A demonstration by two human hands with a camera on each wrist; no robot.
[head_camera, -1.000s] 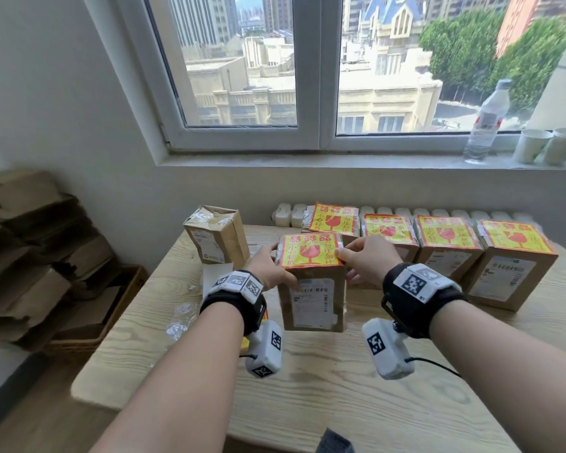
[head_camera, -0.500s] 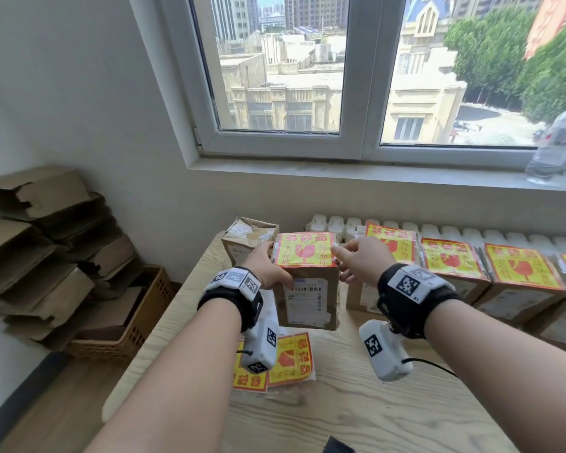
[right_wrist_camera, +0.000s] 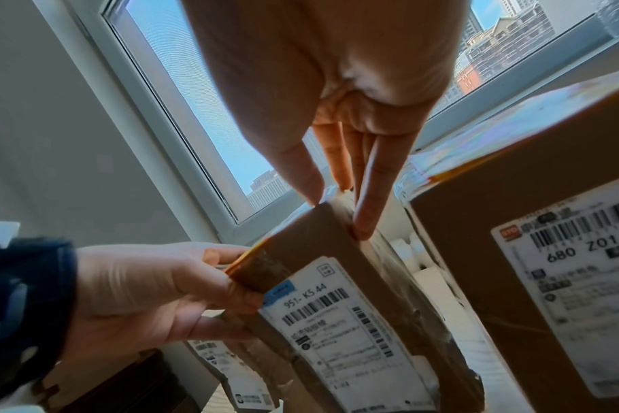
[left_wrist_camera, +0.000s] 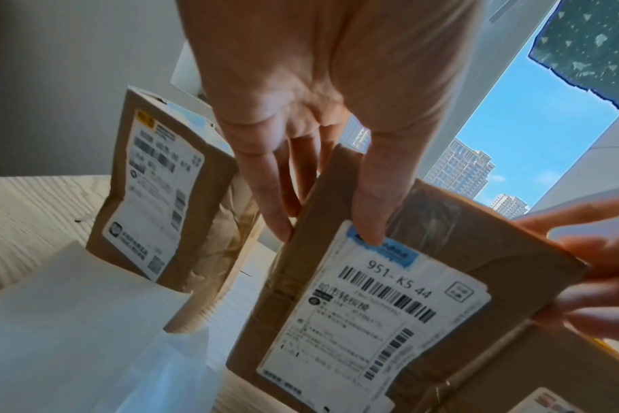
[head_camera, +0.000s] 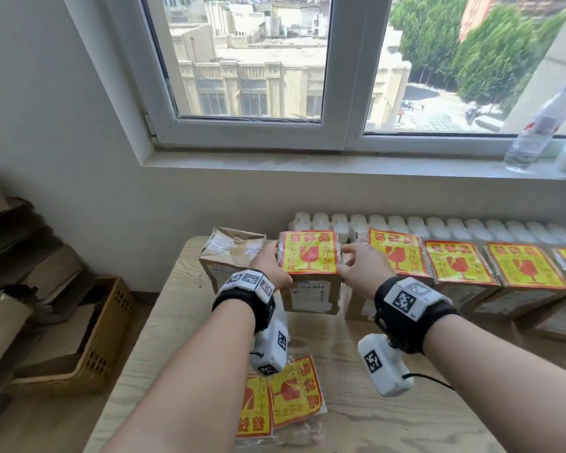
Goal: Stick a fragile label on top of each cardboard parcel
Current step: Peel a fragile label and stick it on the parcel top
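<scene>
Both hands, left and right, grip a small brown cardboard parcel by its sides above the worktop; a yellow-and-red fragile label covers its top.

From my right wrist camera, my right hand pinches the top right corner of the parcel with thumb and fingertips, while my left hand grips its left edge. A second labelled box stands just right, the window beyond.

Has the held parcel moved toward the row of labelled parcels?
Yes. The held parcel went away from the person, between the unlabelled parcel and the row.
</scene>
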